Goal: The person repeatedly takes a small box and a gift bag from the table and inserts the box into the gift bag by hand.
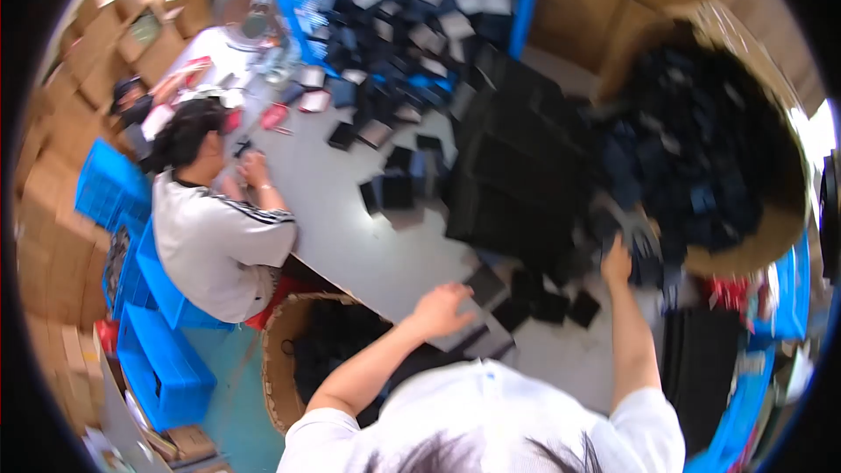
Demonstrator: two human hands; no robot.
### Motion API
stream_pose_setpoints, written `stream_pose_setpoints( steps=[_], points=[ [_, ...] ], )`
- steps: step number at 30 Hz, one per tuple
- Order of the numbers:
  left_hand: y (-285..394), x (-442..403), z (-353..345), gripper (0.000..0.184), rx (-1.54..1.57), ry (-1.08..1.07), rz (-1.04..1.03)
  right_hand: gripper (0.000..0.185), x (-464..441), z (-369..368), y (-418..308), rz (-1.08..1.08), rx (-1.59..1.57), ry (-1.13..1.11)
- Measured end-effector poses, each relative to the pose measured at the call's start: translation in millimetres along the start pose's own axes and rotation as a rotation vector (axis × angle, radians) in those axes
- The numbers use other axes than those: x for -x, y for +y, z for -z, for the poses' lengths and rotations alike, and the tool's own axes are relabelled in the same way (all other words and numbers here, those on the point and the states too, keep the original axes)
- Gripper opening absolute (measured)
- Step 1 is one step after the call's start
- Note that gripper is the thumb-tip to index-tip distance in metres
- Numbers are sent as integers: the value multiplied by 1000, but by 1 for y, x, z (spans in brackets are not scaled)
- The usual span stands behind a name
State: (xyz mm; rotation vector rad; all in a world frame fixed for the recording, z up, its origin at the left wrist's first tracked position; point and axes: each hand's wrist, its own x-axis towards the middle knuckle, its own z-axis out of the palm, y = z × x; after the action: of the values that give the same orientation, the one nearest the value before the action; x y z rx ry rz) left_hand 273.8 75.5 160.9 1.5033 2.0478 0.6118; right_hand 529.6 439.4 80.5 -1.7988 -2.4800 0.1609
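Note:
My left hand is over the table edge, fingers apart, beside a dark flat piece and other dark pieces. Over to the right, my right hand reaches to dark items near the opening of a large round carton; its fingers are blurred, and what they hold, if anything, cannot be made out. Between and beyond my hands stands a big stack of black pieces on the white table. Small black squares lie scattered between my hands.
A blue crate full of small dark and grey pieces stands at the back. To the left sits a person in a white shirt, with another person behind. An open carton of dark items and blue bins stand lower left.

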Motion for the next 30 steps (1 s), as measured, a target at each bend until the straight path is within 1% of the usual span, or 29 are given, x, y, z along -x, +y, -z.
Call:
stream_pose_setpoints(
  steps=[1,2,3,4,5,6,8,9,10,12,14,15,16,17,18,19,21,22,24,25,26,28,29,30],
  points=[
    [3,2,0,48,8,-27,19,57,-5,14,11,-74,-46,109],
    [7,-2,1,49,13,-46,28,52,0,45,8,-179,-60,192],
    [11,-3,4,51,13,-62,2,48,3,70,10,-235,-70,167],
    [19,-6,6,53,7,-69,-19,44,13,97,2,-260,-104,202],
    [34,-12,6,53,21,-112,-51,40,16,101,7,-145,-218,282],
    [47,-17,10,58,75,-54,-94,37,23,102,8,-16,-337,361],
    [64,-34,10,68,171,68,-201,34,47,128,-26,115,-453,316],
    [73,-42,7,75,217,124,-262,33,60,136,-44,192,-562,260],
    [84,-52,4,88,260,152,-314,33,74,142,-63,276,-674,201],
    [100,-66,-3,105,299,262,-415,38,107,157,-106,438,-831,137],
    [105,-74,-9,112,365,379,-475,37,127,157,-134,504,-874,92],
    [102,-73,-8,112,363,388,-462,34,133,155,-142,476,-785,85],
    [98,-73,-6,112,259,421,-424,30,137,159,-148,523,-771,84],
    [95,-73,-4,111,157,451,-386,31,140,162,-154,584,-748,104],
    [89,-72,-3,111,160,452,-377,32,143,163,-158,642,-725,120],
    [80,-70,-3,109,209,428,-392,32,144,159,-160,643,-726,108],
    [67,-70,-5,103,335,415,-435,30,144,150,-162,712,-763,295],
    [62,-67,-9,103,336,420,-420,27,143,149,-164,712,-851,388],
    [53,-62,-14,105,571,413,-335,30,139,145,-170,454,-1079,421],
    [49,-60,-16,106,732,380,-337,27,129,135,-174,322,-1274,317],
    [47,-59,-19,104,766,425,-402,27,127,118,-177,337,-1285,291],
    [52,-57,-9,104,746,482,-436,41,130,100,-191,104,-1530,-476],
    [48,-60,-8,108,752,457,-454,47,138,98,-193,-372,-1602,-738],
    [38,-58,2,111,638,427,-494,51,131,70,-175,-328,-1574,-730]
  ],
)
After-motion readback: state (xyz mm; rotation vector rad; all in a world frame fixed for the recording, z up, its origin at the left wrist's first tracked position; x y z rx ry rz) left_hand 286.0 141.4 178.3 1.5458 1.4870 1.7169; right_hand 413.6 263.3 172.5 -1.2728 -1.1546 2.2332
